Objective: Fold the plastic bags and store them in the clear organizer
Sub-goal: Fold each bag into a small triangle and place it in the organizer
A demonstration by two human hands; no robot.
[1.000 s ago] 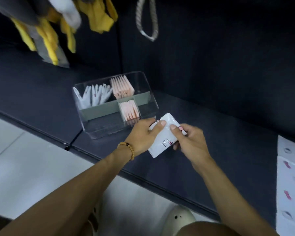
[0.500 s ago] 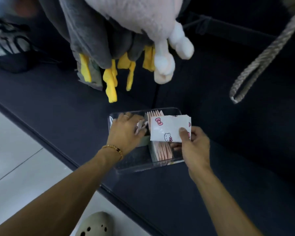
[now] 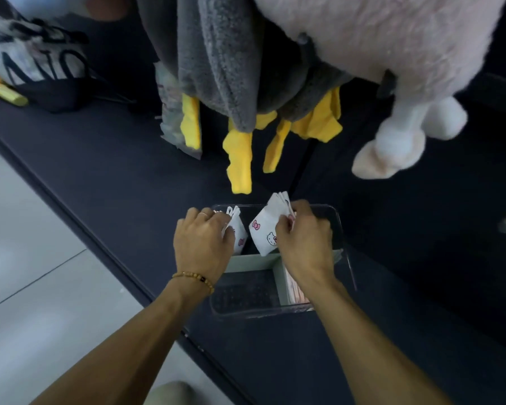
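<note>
One clear organizer (image 3: 346,255) stands on the dark bench (image 3: 105,182) at lower centre of the frame: a transparent hard-plastic box with rounded corners, split by pale green dividers (image 3: 250,263) into compartments. Its near-left compartment shows only the dimpled base.

My right hand (image 3: 303,238) pinches one folded plastic bag (image 3: 265,229) between thumb and curled fingers, over the far part of the organizer. The bag is white, thin film, folded flat into a rough rectangle, printed with a pink bow and a cartoon cat face. A fan of further folded white edges (image 3: 282,197) rises behind my fingers; I cannot count them.

My left hand (image 3: 202,244), grip curled, presses against a standing bunch of folded white bags (image 3: 236,226) in the far-left compartment; number not countable. One beaded bracelet (image 3: 195,280) circles that wrist, one ring (image 3: 203,214) on a finger.

A row of pink folded bags (image 3: 295,290) stands in the near-right compartment, partly hidden by my forearm.

Overhead hang one pale pink plush toy (image 3: 392,48) and grey fleece fabric (image 3: 216,54) with yellow strips (image 3: 240,162).
</note>
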